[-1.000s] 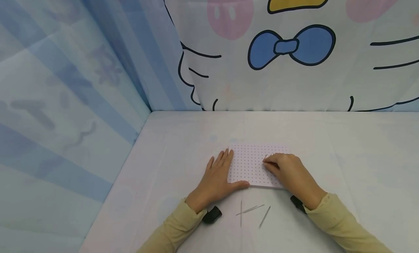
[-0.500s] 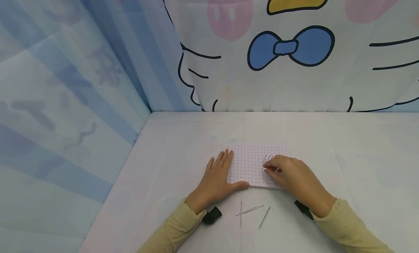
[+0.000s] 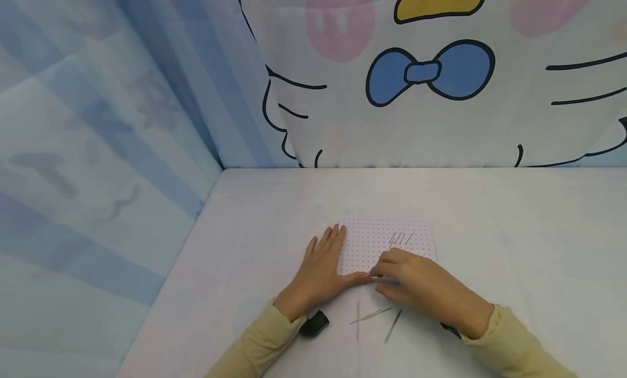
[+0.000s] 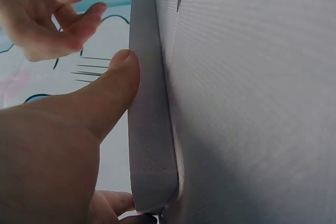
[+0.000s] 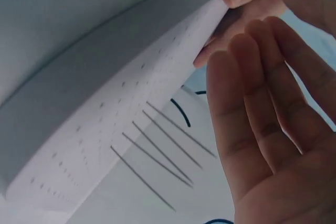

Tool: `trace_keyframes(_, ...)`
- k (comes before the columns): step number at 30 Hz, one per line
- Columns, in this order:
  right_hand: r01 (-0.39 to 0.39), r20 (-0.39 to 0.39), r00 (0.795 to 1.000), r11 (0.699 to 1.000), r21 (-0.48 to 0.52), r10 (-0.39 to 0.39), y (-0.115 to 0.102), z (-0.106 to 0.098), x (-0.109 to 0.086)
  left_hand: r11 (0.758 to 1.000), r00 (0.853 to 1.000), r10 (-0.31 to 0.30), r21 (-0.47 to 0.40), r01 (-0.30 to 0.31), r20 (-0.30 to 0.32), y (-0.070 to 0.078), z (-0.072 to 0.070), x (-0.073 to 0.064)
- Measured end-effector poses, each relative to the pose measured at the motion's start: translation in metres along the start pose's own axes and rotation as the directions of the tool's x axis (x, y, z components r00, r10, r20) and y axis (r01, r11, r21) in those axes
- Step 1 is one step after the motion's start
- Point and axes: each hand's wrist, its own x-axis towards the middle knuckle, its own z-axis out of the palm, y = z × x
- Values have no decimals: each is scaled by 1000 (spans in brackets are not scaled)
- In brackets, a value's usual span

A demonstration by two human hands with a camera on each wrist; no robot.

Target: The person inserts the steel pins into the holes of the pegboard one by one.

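A white board [image 3: 362, 239] dotted with rows of small holes lies on the table. My left hand [image 3: 315, 269] rests along its left side, fingers straight, its thumb [image 4: 123, 72] against the front edge. Several thin metal needles [image 5: 172, 139] stand slanting out of the board's right part. My right hand [image 3: 421, 277] hovers over the front edge near the left thumb. In the right wrist view its fingers [image 5: 226, 93] are relaxed and extended, with nothing seen between them. Several loose needles [image 3: 393, 326] lie on the table in front of the board, some crossing.
A white cloth covers the table [image 3: 529, 247]. Behind it hangs a printed curtain [image 3: 470, 128], with another curtain [image 3: 83, 204] along the left side. A black wrist device [image 3: 314, 324] sits under my left wrist.
My right hand has left the standing needles and moved toward the front edge, uncovering them. Its pinched fingers have spread apart. The left hand keeps its place on the board.
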Motion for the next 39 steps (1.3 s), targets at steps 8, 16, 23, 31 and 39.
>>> trace_keyframes(8, 4, 166, 986, 999, 44, -11, -8, 9, 1, 1000, 1000, -8, 8, 8, 4, -1, 0, 1)
trace_keyframes(16, -4, 243, 970, 998, 58, -11, -11, 18, -1, 1000, 1000, -9, 11, 9, -5, -2, 1, 0)
trace_keyframes(23, 0, 230, 973, 1000, 31, -7, -11, 19, -1, 1000, 1000, -9, 10, 9, -5, -1, 0, 0)
trace_keyframes(31, 45, 225, 973, 999, 0, -44, -10, 24, -2, 1000, 1000, -3, 6, 3, -4, -1, 0, -1)
trace_keyframes(39, 85, 219, 973, 995, -43, -74, -11, 27, -3, 1000, 1000, 5, -2, -5, -6, -2, 0, -1)
